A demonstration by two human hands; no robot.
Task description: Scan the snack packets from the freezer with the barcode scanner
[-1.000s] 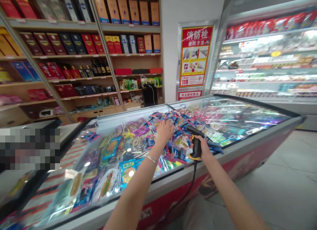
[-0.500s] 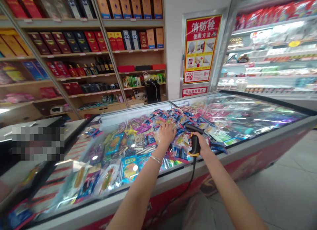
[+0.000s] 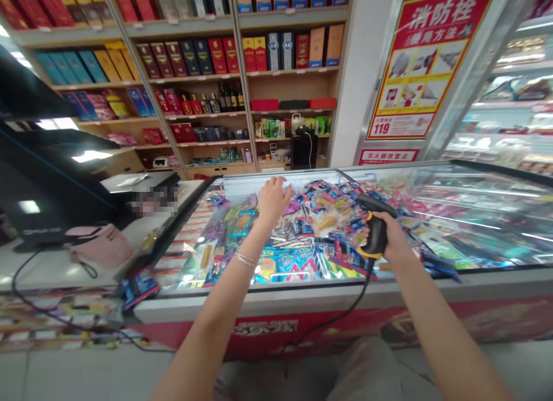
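My right hand is wrapped round the grip of a black and yellow handheld barcode scanner, whose cable hangs down the freezer's front. My left hand, with a bracelet on its wrist, is stretched out with fingers apart over purple packets near the freezer's back edge; nothing shows in it. Between the hands lies a heap of snack packets in blue-red wrappers and clear bags with yellowish contents. Blue packets lie in front of them.
The glass-topped chest freezer spans the front. To the left stands a counter with a pink pouch and a dark screen. Behind are shelves of boxed bottles and a red fire-hydrant sign.
My left hand has left the clear bags and moved left and back toward the freezer's far edge. The view has turned left. My right hand still holds the scanner over the packets.
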